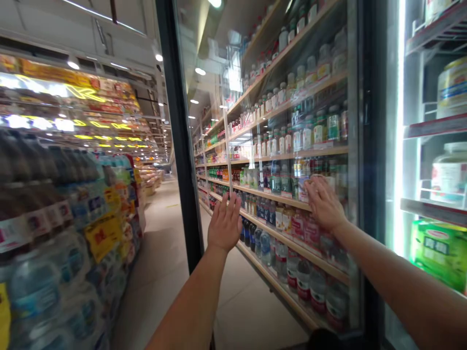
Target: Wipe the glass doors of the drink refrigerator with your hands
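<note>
A tall glass door (262, 301) with a dark frame (175, 97) stands swung out from a lit fridge on the right. My left hand (225, 222) lies flat on or just before the glass, fingers straight and pointing up. Farther right, my right hand (324, 203) is also at the glass, its fingers stretched out and a little bent. Neither hand holds anything. Whether the palms press on the glass cannot be made out. Through the pane, or mirrored in it, show wooden shelves (288, 243) full of drink bottles (304, 279).
Inside the fridge at right, wire shelves (434, 125) carry large white jugs (450, 170) and a green pack (441, 248). Stacked bottle packs (47, 287) with a yellow price sign (103, 234) line the left. Between them runs a tiled aisle floor (162, 253).
</note>
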A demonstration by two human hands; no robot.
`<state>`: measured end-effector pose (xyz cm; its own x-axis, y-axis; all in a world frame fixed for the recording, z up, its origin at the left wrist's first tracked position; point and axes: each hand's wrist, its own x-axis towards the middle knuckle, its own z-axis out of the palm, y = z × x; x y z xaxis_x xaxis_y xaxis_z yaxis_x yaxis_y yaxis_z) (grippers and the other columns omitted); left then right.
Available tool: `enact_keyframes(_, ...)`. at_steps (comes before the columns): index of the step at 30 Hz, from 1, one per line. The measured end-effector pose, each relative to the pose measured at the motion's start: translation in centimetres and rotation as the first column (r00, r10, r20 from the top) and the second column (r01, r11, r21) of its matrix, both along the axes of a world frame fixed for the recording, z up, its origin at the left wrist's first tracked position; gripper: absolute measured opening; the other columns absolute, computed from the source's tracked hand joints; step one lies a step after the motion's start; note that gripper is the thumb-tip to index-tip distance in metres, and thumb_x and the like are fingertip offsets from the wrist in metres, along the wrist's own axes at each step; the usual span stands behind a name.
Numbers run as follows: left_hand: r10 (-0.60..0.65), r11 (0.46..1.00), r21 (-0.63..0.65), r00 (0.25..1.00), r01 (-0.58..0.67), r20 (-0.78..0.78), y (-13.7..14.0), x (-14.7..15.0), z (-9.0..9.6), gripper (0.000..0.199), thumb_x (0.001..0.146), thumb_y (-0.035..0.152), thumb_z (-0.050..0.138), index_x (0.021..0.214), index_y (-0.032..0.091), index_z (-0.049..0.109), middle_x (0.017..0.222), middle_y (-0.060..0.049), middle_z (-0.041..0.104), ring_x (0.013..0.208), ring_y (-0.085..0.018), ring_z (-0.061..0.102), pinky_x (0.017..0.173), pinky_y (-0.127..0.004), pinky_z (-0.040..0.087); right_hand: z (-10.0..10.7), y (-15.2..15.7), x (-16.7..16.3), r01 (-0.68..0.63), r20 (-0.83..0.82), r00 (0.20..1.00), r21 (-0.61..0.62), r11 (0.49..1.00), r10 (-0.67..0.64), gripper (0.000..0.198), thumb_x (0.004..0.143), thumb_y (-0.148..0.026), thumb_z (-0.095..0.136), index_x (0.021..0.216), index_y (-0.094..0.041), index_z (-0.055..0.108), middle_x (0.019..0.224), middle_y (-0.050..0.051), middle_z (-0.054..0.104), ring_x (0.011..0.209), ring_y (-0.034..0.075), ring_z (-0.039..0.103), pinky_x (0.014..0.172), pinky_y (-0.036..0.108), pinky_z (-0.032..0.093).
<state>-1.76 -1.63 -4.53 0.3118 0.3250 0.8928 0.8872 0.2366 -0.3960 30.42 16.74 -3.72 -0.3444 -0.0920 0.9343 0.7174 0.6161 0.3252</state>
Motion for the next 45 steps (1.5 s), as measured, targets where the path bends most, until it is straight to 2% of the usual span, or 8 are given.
enact_keyframes(7, 0.035, 0.999, -0.005, 0.999, -0.035, 0.001, 0.0, 0.0, -0.3, 0.067, 0.098, 0.029, 0.047, 0.159, 0.013, 0.025, 0.165, -0.008, 0.018, 0.155, -0.027, 0.003, 0.128, -0.047, 0.015, 5.1, -1.0, -5.5, -0.001, -0.401, 0.916, -0.061, 0.998, -0.024, 0.060, 0.098, -0.022, 0.039, 0.157, -0.014, 0.031, 0.160, 0.021, 0.031, 0.151, 0.035, 0.025, 0.118, 0.061, 0.033)
enact_keyframes(13, 0.044, 0.999, -0.017, 0.999, -0.044, -0.004, -0.2, 0.1, -0.1, 0.066, 0.099, 0.030, 0.045, 0.159, 0.014, 0.024, 0.165, -0.008, 0.019, 0.155, -0.027, 0.004, 0.127, -0.048, 0.020, 8.6, -5.6, -13.0, -0.156, -0.282, 0.948, -0.022, 0.987, 0.144, 0.062, 0.098, -0.020, 0.038, 0.159, -0.020, 0.028, 0.163, 0.015, 0.029, 0.154, 0.032, 0.016, 0.121, 0.060, 0.027)
enact_keyframes(19, 0.037, 0.999, -0.002, 0.999, -0.037, -0.007, -0.5, 0.3, 0.0, 0.070, 0.099, 0.028, 0.047, 0.161, 0.015, 0.016, 0.164, -0.009, 0.023, 0.155, -0.028, 0.010, 0.126, -0.047, 0.021, 7.6, -9.0, -16.5, -0.263, 0.042, 0.964, -0.002, 0.965, 0.263, 0.063, 0.095, -0.016, 0.044, 0.157, -0.020, 0.033, 0.165, 0.010, 0.029, 0.155, 0.029, 0.015, 0.124, 0.054, 0.024)
enact_keyframes(25, 0.029, 1.000, -0.009, 1.000, -0.029, 0.010, -0.5, 0.2, 0.1, 0.070, 0.097, 0.027, 0.049, 0.160, 0.014, 0.022, 0.163, -0.010, 0.025, 0.155, -0.028, 0.012, 0.126, -0.047, 0.021, 6.3, -6.8, -12.0, -0.219, 0.290, 0.940, 0.114, 0.969, 0.178, 0.061, 0.094, -0.014, 0.046, 0.154, -0.020, 0.039, 0.162, 0.009, 0.036, 0.154, 0.028, 0.021, 0.121, 0.049, 0.031)
enact_keyframes(28, 0.058, 0.998, -0.024, 0.998, -0.058, 0.014, -0.6, 0.3, -0.1, 0.063, 0.097, 0.027, 0.048, 0.157, 0.013, 0.032, 0.163, -0.010, 0.026, 0.155, -0.029, 0.013, 0.125, -0.047, 0.023, 5.5, -4.9, -7.8, -0.145, 0.212, 0.970, 0.105, 0.984, 0.120, 0.060, 0.095, -0.015, 0.047, 0.154, -0.020, 0.041, 0.161, 0.011, 0.037, 0.153, 0.029, 0.024, 0.120, 0.050, 0.035)
enact_keyframes(33, 0.087, 0.996, -0.010, 0.996, -0.088, -0.033, -0.9, 0.7, -0.7, 0.063, 0.097, 0.030, 0.047, 0.156, 0.012, 0.033, 0.164, -0.009, 0.025, 0.154, -0.031, 0.015, 0.124, -0.050, 0.028, 4.5, -1.4, -3.2, -0.079, -0.145, 0.986, 0.028, 0.996, 0.082, 0.059, 0.096, -0.023, 0.047, 0.154, -0.017, 0.040, 0.159, 0.018, 0.038, 0.150, 0.034, 0.031, 0.120, 0.054, 0.034)
enact_keyframes(38, 0.103, 0.995, -0.009, 0.994, -0.103, -0.020, -0.7, 0.8, -1.1, 0.065, 0.098, 0.032, 0.046, 0.158, 0.012, 0.029, 0.166, -0.007, 0.020, 0.155, -0.030, 0.011, 0.124, -0.051, 0.028, 4.8, -2.0, -6.9, -0.161, -0.370, 0.918, -0.021, 0.987, 0.142, 0.067, 0.094, -0.033, 0.050, 0.157, -0.013, 0.036, 0.163, 0.019, 0.030, 0.151, 0.040, 0.027, 0.122, 0.058, 0.027)
enact_keyframes(45, 0.156, 0.987, -0.041, 0.988, -0.157, -0.019, -0.7, 0.8, -1.3, 0.066, 0.098, 0.033, 0.046, 0.158, 0.013, 0.028, 0.167, -0.007, 0.016, 0.155, -0.031, 0.011, 0.126, -0.051, 0.025, 3.1, -7.7, -13.9, -0.299, 0.073, 0.953, 0.050, 0.953, 0.295, 0.063, 0.095, -0.022, 0.051, 0.156, -0.021, 0.037, 0.161, 0.012, 0.036, 0.150, 0.036, 0.031, 0.119, 0.057, 0.034)
